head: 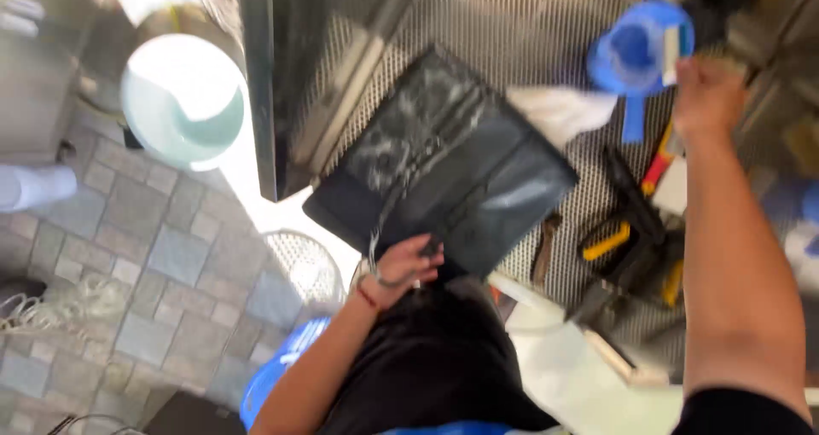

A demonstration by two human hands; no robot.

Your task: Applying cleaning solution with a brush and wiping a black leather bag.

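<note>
My left hand (405, 264) grips the near edge of a dark rectangular tray (444, 158), which is tilted over a metal mesh worktop (529, 26) and streaked with wet foam. A red band circles that wrist. My right hand (708, 94) is stretched to the far right, its fingers curled right beside a blue plastic jug (636, 55). Blur hides whether it grips the jug. A white cloth (563, 111) lies between the tray and the jug.
Yellow-and-black hand tools (623, 230) lie on the mesh at right. A white bucket (183, 98) stands on the grey paved floor (145, 256) at left, with a round wire basket (303, 264) near the worktop's corner. A white boot (34, 186) shows at far left.
</note>
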